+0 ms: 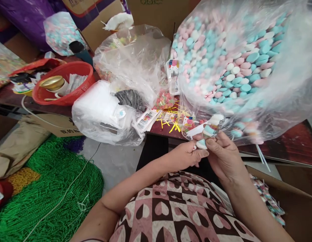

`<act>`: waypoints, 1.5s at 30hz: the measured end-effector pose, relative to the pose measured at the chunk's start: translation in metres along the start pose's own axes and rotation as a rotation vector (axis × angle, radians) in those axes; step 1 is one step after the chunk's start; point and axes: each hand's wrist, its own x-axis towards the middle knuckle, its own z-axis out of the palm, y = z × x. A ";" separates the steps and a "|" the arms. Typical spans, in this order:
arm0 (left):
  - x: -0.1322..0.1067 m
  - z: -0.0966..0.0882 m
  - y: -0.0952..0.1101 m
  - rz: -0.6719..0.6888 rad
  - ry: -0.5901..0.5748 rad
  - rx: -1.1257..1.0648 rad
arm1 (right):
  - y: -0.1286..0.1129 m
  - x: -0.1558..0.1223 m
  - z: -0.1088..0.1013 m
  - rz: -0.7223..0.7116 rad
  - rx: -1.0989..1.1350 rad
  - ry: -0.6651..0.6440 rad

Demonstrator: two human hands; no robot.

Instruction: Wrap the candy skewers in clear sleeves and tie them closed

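Observation:
Both my hands meet at the table's front edge over my lap. My left hand (188,155) is closed, pinching the lower end of a small clear packet of pastel candies (208,131). My right hand (222,153) is closed on the same packet from the right, thumb pressed on it. Just above them a big clear bag of pink, blue and white round candies (234,64) rests on the dark red table (294,141).
A red basket (66,82) with a gold lid stands at the left. Crumpled clear bags (130,64), yellow sticks (171,122) and printed packets lie mid-table. A cardboard box with wrapped candies (269,201) sits at lower right. Green beaded strings (49,188) pile on the floor at left.

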 end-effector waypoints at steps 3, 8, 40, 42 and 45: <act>-0.001 -0.005 -0.001 0.065 0.295 0.271 | 0.007 0.001 0.006 -0.116 -0.056 0.107; -0.011 -0.012 -0.003 -0.041 -0.101 -0.132 | -0.008 0.007 -0.001 -0.014 -0.060 -0.118; -0.040 -0.092 0.012 0.226 0.566 -0.540 | 0.020 0.103 0.074 -0.536 -1.686 -0.456; -0.041 -0.092 0.011 0.227 0.567 -0.546 | 0.021 0.109 0.066 -0.453 -1.516 -0.402; -0.040 -0.093 0.008 0.219 0.570 -0.549 | 0.022 0.117 0.056 -0.411 -1.329 -0.303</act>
